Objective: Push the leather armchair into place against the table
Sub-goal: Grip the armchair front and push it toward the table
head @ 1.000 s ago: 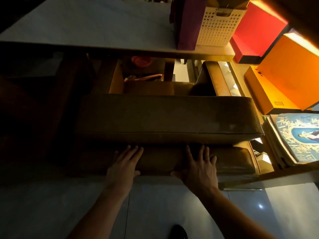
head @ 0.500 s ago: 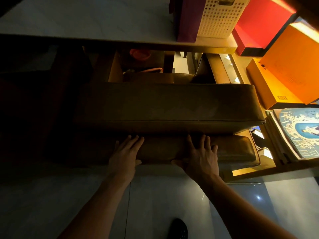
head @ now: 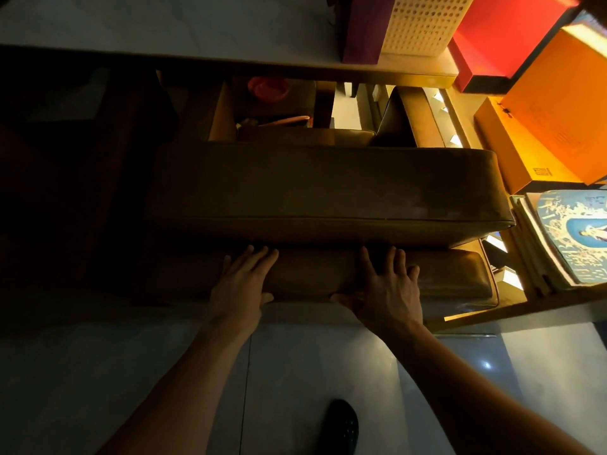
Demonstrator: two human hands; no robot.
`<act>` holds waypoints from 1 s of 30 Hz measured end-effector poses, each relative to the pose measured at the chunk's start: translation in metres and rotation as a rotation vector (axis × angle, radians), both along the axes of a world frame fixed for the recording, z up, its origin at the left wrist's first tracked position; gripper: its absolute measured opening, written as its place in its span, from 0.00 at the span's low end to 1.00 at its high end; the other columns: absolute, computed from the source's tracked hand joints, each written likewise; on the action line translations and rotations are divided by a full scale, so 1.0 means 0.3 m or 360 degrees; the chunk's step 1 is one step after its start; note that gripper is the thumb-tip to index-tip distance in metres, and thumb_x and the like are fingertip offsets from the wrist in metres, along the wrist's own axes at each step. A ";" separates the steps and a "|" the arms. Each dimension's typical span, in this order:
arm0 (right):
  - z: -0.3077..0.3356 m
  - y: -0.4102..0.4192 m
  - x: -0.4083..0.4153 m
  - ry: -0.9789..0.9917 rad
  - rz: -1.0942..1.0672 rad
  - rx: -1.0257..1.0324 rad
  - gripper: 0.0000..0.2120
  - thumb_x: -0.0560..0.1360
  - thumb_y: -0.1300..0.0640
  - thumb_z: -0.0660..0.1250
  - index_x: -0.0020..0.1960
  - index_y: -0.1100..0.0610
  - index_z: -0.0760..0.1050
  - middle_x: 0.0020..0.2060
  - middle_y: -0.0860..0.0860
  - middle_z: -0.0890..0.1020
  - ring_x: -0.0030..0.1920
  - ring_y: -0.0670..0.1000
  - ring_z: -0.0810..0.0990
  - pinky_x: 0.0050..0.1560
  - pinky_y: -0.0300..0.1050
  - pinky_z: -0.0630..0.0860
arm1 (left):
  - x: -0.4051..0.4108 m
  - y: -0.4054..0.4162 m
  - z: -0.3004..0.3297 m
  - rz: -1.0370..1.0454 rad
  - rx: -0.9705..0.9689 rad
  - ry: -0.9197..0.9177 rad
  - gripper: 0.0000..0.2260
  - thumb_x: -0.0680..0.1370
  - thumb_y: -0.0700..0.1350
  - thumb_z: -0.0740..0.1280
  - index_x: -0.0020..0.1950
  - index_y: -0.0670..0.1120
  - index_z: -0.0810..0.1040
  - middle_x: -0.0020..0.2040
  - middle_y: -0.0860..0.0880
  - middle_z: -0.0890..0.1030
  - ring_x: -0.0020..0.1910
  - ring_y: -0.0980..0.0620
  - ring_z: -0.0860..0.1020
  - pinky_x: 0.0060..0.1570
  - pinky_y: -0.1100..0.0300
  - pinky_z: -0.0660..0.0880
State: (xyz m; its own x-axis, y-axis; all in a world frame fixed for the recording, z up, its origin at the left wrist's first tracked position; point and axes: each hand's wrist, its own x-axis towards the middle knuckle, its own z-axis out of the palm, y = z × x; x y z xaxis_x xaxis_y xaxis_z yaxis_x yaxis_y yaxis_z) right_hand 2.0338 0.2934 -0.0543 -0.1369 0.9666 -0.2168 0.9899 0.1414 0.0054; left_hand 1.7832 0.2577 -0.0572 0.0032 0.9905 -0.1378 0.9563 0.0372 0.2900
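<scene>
Brown leather lies under both sets of fingers. The left hand [head: 241,287] is spread flat, its fingers [head: 259,257] fanned wide and pressed on the lower rear cushion of the armchair [head: 325,188], thumb hooked at the cushion's near edge. The right hand [head: 389,290] rests just beside it to the right, its fingers [head: 391,257] also splayed wide and flat on the same cushion, thumb tucked under the near edge. Neither hand grips anything; both palms push. Two bare forearms reach in from the bottom of the view, and a dark shoe [head: 340,426] stands on the pale tiled floor [head: 98,372] between them.

Beyond the hands, the armchair's thick padded back runs across the middle of the view. Its seat and one armrest reach under the pale tabletop [head: 164,24], whose edge crosses the upper part of the view. Clutter sits in the shadow beneath, too dim to name. On the tabletop stand a purple bag [head: 361,27] and a perforated white basket [head: 423,24]. To the right are red [head: 505,31] and orange boxes [head: 565,106] and a stack of magazines [head: 574,234], close beside the chair's right end.

The push looks to be under way, probably near its end, as the seat is already partly under the tabletop. The next move likely calls for steady, even pressure from both palms, keeping the chair square and clear of the boxes on the right.
</scene>
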 end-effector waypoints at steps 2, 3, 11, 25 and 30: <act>-0.002 0.002 0.001 -0.0002 -0.0004 0.0018 0.54 0.65 0.18 0.51 0.80 0.48 0.46 0.77 0.68 0.53 0.77 0.70 0.51 0.72 0.71 0.57 | -0.003 0.005 -0.002 -0.0007 -0.0014 0.0000 0.36 0.77 0.46 0.69 0.79 0.56 0.53 0.79 0.55 0.55 0.78 0.52 0.48 0.76 0.47 0.45; -0.002 0.004 0.000 0.0001 -0.0004 0.0023 0.54 0.64 0.17 0.51 0.80 0.48 0.47 0.77 0.68 0.54 0.77 0.70 0.51 0.72 0.71 0.57 | -0.004 0.008 -0.001 -0.0009 -0.0027 0.0006 0.36 0.77 0.46 0.69 0.79 0.56 0.53 0.79 0.55 0.55 0.78 0.52 0.48 0.76 0.47 0.46; -0.007 0.017 -0.012 0.0002 0.0007 0.0027 0.54 0.64 0.17 0.51 0.80 0.48 0.46 0.77 0.67 0.54 0.77 0.70 0.51 0.72 0.70 0.58 | -0.017 0.026 -0.001 -0.0016 -0.0026 -0.0008 0.36 0.76 0.45 0.70 0.79 0.55 0.54 0.79 0.54 0.56 0.78 0.51 0.49 0.76 0.47 0.46; -0.006 0.024 -0.010 -0.0009 0.0027 0.0016 0.54 0.65 0.18 0.50 0.81 0.49 0.45 0.77 0.68 0.53 0.77 0.70 0.50 0.72 0.70 0.57 | -0.014 0.031 -0.008 -0.0013 0.0008 0.0030 0.36 0.76 0.47 0.70 0.79 0.56 0.54 0.79 0.55 0.56 0.78 0.52 0.50 0.76 0.48 0.46; 0.004 0.022 -0.010 -0.0001 0.0038 -0.0078 0.53 0.67 0.19 0.50 0.81 0.49 0.41 0.78 0.68 0.47 0.78 0.70 0.46 0.74 0.71 0.52 | -0.005 0.032 0.005 0.0019 -0.0045 0.0029 0.37 0.76 0.47 0.70 0.78 0.57 0.53 0.79 0.56 0.55 0.78 0.53 0.48 0.76 0.47 0.47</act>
